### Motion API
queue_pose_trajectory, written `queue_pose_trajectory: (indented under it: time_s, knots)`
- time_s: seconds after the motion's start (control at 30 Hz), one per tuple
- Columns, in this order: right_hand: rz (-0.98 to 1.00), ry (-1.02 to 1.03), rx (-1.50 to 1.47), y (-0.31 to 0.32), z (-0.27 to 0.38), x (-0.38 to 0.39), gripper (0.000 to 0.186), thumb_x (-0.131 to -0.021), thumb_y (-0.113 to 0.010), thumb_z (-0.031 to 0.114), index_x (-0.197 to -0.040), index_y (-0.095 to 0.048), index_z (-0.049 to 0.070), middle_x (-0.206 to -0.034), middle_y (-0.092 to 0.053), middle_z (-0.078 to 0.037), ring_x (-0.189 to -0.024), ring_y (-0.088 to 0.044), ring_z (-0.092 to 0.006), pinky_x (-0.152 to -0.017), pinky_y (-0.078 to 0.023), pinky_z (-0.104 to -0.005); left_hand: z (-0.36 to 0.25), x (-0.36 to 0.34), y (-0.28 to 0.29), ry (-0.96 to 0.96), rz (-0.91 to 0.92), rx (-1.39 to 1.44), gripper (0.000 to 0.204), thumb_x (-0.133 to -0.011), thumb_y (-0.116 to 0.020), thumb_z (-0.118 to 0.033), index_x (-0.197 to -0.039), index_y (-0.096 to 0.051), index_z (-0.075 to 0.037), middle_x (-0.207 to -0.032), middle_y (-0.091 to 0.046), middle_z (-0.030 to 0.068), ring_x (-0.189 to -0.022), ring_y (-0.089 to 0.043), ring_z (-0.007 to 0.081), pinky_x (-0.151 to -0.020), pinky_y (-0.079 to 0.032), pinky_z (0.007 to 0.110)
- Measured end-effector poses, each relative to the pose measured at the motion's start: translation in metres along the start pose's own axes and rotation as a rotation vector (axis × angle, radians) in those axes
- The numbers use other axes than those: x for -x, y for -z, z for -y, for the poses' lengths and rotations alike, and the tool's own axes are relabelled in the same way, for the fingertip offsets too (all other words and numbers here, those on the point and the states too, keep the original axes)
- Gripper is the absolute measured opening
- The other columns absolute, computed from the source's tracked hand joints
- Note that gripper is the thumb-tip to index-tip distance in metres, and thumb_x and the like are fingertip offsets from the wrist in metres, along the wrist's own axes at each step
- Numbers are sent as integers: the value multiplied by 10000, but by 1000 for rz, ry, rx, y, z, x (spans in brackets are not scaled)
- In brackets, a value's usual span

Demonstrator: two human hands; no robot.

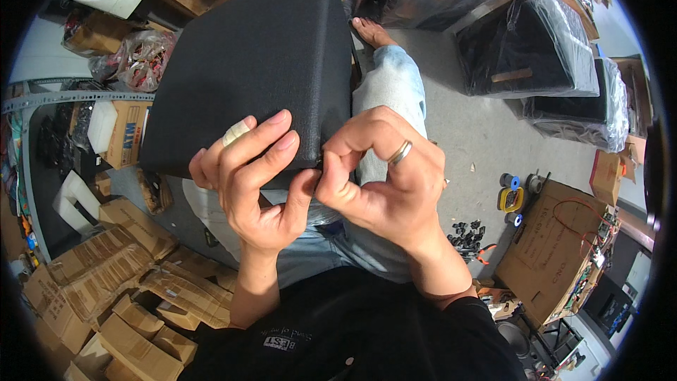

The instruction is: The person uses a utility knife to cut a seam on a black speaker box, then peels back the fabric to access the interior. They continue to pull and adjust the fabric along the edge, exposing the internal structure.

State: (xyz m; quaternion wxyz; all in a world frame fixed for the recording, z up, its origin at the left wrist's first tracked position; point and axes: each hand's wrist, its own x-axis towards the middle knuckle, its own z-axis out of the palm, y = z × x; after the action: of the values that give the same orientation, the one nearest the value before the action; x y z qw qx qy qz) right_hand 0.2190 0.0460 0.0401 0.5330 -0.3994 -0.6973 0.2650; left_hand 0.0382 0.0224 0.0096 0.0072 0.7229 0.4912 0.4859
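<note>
A large black cabinet (247,63) with a grainy surface and rounded edges stands between my legs. At its near right corner both my hands meet. My left hand (257,183) is curled over the near edge, its fingertips on the top and its thumb by the corner; pale tape wraps one finger. Beside it, my right hand (384,176), with a ring on one finger, is closed in a pinch against that corner. Whatever sits between the right thumb and index finger is hidden or too small to make out.
Plastic-wrapped black cabinets (525,49) stand at the far right. Small black parts (467,234) and orange-handled pliers (485,254) lie on the floor to the right, near spools (509,182) and a cardboard box (550,254). Flattened cartons (106,261) pile up at left, below a metal shelf (77,99).
</note>
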Motion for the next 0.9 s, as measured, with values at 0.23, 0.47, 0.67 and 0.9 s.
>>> queue_pose_trajectory:
  time_s: [0.23,0.47,0.67,0.9]
  knots:
    - [71,37,-142,12,-11,-1,144,-823,-827,-48,-948,-757,-31,-837,-728,-100,-756,-723,-206,-691,-563,-310,1,0,-1,-24,-5,-27,316,-991,-770,-414,-1219,-735,-198,-1283,-780,-17,-1214,-639,196,-1138,-290,396]
    - [31,236,101,11,-7,4,244,-748,-862,23,-957,-741,-9,-860,-676,-98,-787,-705,-269,-681,-562,-363,1,1,-1,-20,2,-23,313,-996,-762,-417,-1222,-735,-202,-1282,-780,-20,-1214,-638,193,-1134,-291,394]
    - [116,239,278,18,10,-7,284,-659,-857,-25,-908,-734,35,-820,-685,-74,-768,-726,-244,-672,-570,-351,2,0,0,-24,3,-14,301,-988,-765,-378,-1226,-735,-197,-1280,-783,-21,-1211,-641,195,-1118,-304,391]
    - [130,314,213,13,-2,-14,267,-697,-842,116,-876,-664,28,-858,-617,-85,-777,-666,-272,-660,-534,-379,0,-1,-1,-23,-1,-13,298,-983,-767,-371,-1220,-740,-190,-1276,-789,-22,-1211,-644,190,-1104,-312,387]
